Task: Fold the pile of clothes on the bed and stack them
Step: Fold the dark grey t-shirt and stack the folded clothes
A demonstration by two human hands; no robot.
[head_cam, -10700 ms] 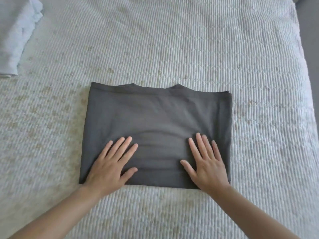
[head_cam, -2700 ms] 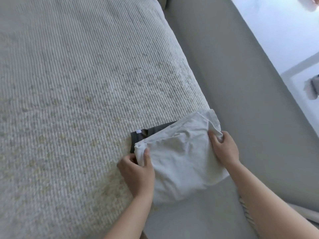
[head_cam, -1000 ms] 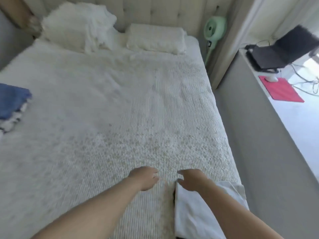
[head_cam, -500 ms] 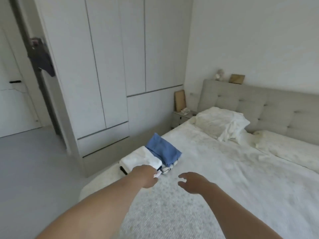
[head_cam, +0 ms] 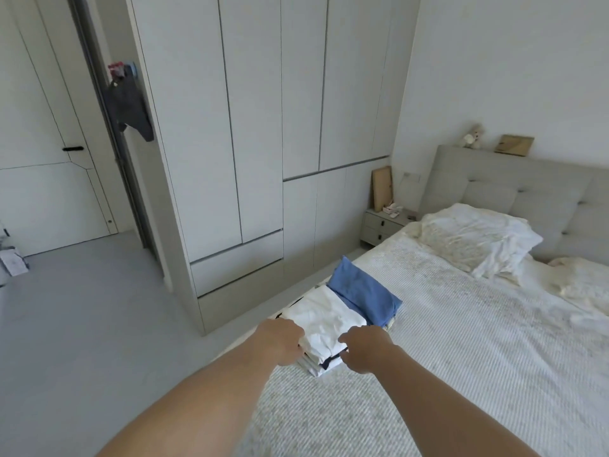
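While our left hand point(head_cam: 282, 342) and right hand point(head_cam: 364, 349) grip the soft white folded cotton stack point(head_cam: 324, 328), fingers curled, a smooth blue folded garment point(head_cam: 364, 296) sits beside it on the ribbed white bed point(head_cam: 461, 341).

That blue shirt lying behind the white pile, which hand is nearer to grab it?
Probably the right hand. It sits on the blue shirt's side of the white pile, while the left hand grips the pile's far edge.
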